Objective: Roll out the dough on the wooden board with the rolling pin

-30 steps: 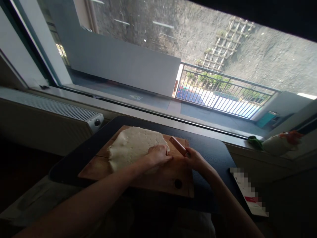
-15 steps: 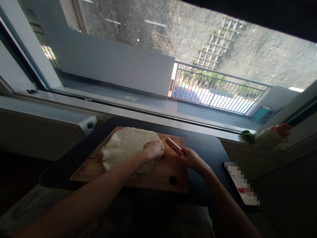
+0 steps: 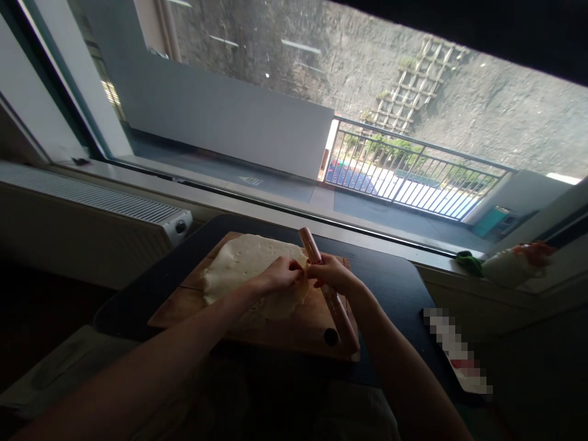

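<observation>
A wide sheet of pale dough (image 3: 243,263) with small dents and an uneven edge lies flat on a wooden cutting board (image 3: 184,307). At the dough's right edge, the fingers of my left hand (image 3: 282,272) are pinched together, seemingly on the dough; the fingertips are partly hidden. My right hand (image 3: 336,274) is wrapped around a wooden rolling pin (image 3: 337,312), which slants across the right side of the board. Its thumb and fingertips reach close to my left fingers by the dough edge. The pin's lower end is near the board's front right corner.
The board rests on a dark table (image 3: 388,275) below a large window. To the left is a white radiator (image 3: 138,211). A blurred flat item (image 3: 454,349) lies at the table's right edge. On the sill stand a pale pot (image 3: 505,266) and a green cloth-like thing (image 3: 468,262).
My right hand has moved left to the dough edge, and the rolling pin has turned steeper, now showing its full length. My left fingers have shifted slightly and meet my right hand. The view moved slightly.
</observation>
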Motion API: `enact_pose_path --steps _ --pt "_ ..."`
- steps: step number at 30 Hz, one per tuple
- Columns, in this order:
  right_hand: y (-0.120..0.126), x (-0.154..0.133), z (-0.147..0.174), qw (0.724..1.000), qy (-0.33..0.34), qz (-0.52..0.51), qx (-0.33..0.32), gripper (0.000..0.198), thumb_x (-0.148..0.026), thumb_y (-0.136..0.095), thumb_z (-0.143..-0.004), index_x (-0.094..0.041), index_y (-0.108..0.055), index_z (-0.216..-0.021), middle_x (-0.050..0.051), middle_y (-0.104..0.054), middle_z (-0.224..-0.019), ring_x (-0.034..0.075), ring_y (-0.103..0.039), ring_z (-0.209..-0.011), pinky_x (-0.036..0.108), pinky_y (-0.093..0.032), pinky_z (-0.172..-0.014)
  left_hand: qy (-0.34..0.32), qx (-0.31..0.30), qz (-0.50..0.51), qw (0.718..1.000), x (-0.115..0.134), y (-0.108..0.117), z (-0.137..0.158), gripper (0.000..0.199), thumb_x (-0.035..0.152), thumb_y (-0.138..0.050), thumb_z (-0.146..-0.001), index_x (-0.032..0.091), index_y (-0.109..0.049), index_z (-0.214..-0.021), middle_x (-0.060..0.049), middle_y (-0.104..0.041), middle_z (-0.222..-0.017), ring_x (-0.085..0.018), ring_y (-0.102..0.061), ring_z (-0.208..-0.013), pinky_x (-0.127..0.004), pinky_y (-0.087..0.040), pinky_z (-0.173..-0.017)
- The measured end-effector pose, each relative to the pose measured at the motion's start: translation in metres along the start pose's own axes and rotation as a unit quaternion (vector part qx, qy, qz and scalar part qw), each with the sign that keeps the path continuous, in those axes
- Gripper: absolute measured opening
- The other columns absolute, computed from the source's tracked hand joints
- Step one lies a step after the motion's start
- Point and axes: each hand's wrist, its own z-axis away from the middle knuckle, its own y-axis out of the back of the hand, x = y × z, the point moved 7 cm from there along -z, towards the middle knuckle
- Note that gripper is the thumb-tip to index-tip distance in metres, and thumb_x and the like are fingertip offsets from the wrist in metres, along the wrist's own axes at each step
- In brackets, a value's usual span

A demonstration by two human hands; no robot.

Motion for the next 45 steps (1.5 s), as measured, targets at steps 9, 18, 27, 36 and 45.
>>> enact_pose_path --steps 9,18,27,36,45 --pt "0.016 0.018 0.005 0.995 -0.063 0.067 0.028 0.031 -0.016 -0.070 -0.069 -0.017 -0.056 -0.096 0.002 -0.067 -0.071 0.014 -0.066 -0.064 0.018 -0.047 -0.048 -0.065 0.065 -0.179 0.979 0.019 -0.010 0.012 0.031 0.043 -0.049 -0.082 0.023 -0.068 -0.095 -0.004 -0.069 -0.089 -0.019 -0.064 -0.079 -0.027 -0.046 -0.067" --pt "0.044 0.000 0.030 0.878 0.063 0.453 0.144 0.041 -0.056 -0.038 -0.092 -0.023 -0.063 -0.091 0.004 -0.065 -0.086 0.015 -0.058 -0.072 0.025 -0.037 -0.061 -0.101 0.114 -0.305 0.940 0.027 0.030 0.009 0.035 0.035 -0.038 -0.089 0.023 -0.067 -0.102 -0.005 -0.068 -0.106 -0.019 -0.062 -0.093 -0.024 -0.045 -0.078" --pt "-0.009 -0.011 0.010 0.804 0.176 0.524 0.218 0.037 -0.045 -0.032 -0.097 -0.025 -0.061 -0.104 0.007 -0.059 -0.104 0.022 -0.048 -0.102 0.037 -0.034 -0.092 0.244 0.174 -0.375 0.878 -0.075 0.171 -0.024 0.058 0.055 -0.039 -0.082 0.011 -0.065 -0.110 -0.021 -0.061 -0.120 -0.038 -0.054 -0.110 -0.045 -0.041 -0.088" --pt "-0.030 -0.010 0.000 0.793 0.233 0.549 0.126 0.045 -0.048 -0.038 -0.094 -0.022 -0.047 -0.131 0.007 -0.044 -0.137 0.026 -0.025 -0.134 0.042 -0.020 -0.110 0.218 0.132 -0.418 0.872 -0.075 0.176 -0.056 0.076 0.069 -0.039 -0.076 0.008 -0.063 -0.115 -0.025 -0.053 -0.129 -0.042 -0.045 -0.120 -0.053 -0.032 -0.096" --pt "-0.012 -0.019 -0.042 0.797 0.202 0.533 0.199 0.043 -0.040 -0.031 -0.097 -0.018 -0.049 -0.129 0.011 -0.047 -0.133 0.024 -0.032 -0.131 0.039 -0.025 -0.108 0.192 0.083 -0.270 0.940 -0.085 0.160 -0.072 0.050 0.060 -0.058 -0.067 0.015 -0.071 -0.084 -0.017 -0.069 -0.100 -0.036 -0.059 -0.098 -0.046 -0.038 -0.090"
